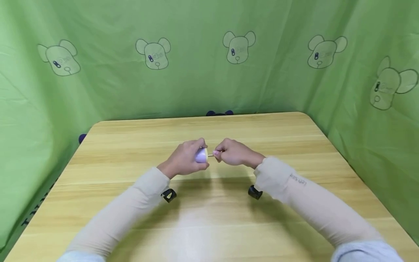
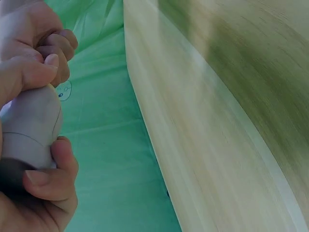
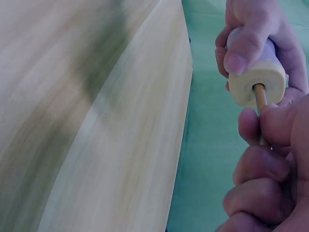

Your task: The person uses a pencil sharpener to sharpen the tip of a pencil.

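Note:
A rounded light purple device (image 1: 201, 155) with a cream end face (image 3: 257, 82) is gripped by my left hand (image 1: 187, 157), fingers and thumb curled round its body. In the left wrist view the device (image 2: 32, 118) looks greyish, with a dark far end. My right hand (image 1: 235, 152) pinches a thin wooden-coloured stick (image 3: 260, 96) between thumb and index finger. The stick's far end is in the round hole of the end face; how deep it goes is hidden. Both hands are held above the table.
The pale wooden table (image 1: 137, 134) lies below the hands. Black wrist-worn pieces show beneath each cuff, one at the left (image 1: 169, 195) and one at the right (image 1: 255, 192). A green curtain (image 1: 196, 83) with bear-head prints surrounds the table's back and sides.

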`<state>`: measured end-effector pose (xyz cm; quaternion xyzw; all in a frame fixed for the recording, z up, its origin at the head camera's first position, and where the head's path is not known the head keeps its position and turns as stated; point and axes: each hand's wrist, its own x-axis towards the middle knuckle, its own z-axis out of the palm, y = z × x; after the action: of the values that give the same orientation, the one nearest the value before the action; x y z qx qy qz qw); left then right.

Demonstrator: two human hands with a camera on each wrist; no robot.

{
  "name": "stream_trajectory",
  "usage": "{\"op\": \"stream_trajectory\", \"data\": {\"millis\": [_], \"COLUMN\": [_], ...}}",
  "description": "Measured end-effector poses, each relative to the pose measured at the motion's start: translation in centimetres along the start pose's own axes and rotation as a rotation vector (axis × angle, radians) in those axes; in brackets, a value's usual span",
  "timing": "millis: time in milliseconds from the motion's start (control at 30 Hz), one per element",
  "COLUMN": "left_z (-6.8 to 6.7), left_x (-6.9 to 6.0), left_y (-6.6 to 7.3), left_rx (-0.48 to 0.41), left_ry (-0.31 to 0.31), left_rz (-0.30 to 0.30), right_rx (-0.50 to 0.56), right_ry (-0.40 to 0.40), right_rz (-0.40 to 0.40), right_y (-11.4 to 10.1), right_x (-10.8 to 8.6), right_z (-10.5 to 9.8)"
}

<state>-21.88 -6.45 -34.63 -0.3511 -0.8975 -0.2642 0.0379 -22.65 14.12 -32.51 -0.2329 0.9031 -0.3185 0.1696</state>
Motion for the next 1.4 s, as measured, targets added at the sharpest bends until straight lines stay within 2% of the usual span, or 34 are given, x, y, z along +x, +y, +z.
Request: {"op": "stream_trajectory", "data": {"millis": [133, 267, 333, 367, 433, 500, 567, 700, 767, 867, 1033, 1133, 1300, 1400], "left_z": [0.1, 0.3, 0.4, 0.3, 0.0, -0.4, -0.7, -1.1, -1.2, -1.4, -1.6, -1.9, -2.3, -2.4], "left_x": [-0.2, -0.4, -0.5, -0.5, -0.4, -0.4, -0.2, 0.0, 0.1, 0.1, -0.1, 0.0, 0.2, 0.3], "left_y": [0.0, 0.0, -0.1, -0.1, -0.2, -0.2, -0.3, -0.7, -0.8, -0.8, -1.0, -0.8, -0.1, 0.2], "left_rx": [0.059, 0.223, 0.291, 0.314, 0.303, 0.273, 0.226, 0.059, -0.044, -0.165, -0.248, -0.31, -0.469, -0.498], "left_ry": [0.036, 0.075, 0.092, 0.097, 0.088, 0.071, 0.052, 0.015, -0.001, -0.012, -0.016, -0.044, -0.136, -0.173], "left_rz": [0.058, 0.209, 0.261, 0.273, 0.251, 0.203, 0.144, -0.005, -0.082, -0.163, -0.215, -0.248, -0.326, -0.346], "right_rx": [0.089, 0.18, 0.206, 0.216, 0.215, 0.156, 0.075, -0.192, -0.298, -0.432, -0.516, -0.557, -0.589, -0.595], "right_ry": [-0.067, -0.194, -0.24, -0.249, -0.224, -0.145, -0.026, 0.304, 0.464, 0.667, 0.893, 1.008, 1.169, 1.226], "right_rz": [0.015, 0.107, 0.137, 0.142, 0.111, 0.028, -0.063, -0.232, -0.293, -0.398, -0.595, -0.683, -0.759, -0.772], "right_y": [0.1, 0.4, 0.6, 0.7, 0.9, 1.0, 1.2, 1.2, 1.4, 1.9, 2.7, 3.1, 3.9, 4.3], "right_x": [0.1, -0.1, -0.1, -0.1, 0.1, 0.1, 0.1, -0.4, -0.6, -0.8, -0.5, -0.1, 0.9, 1.3], "right_z": [-0.2, -0.7, -0.9, -0.9, -0.6, -0.2, 0.2, 1.3, 2.0, 3.2, 4.5, 4.8, 4.9, 5.0]}}
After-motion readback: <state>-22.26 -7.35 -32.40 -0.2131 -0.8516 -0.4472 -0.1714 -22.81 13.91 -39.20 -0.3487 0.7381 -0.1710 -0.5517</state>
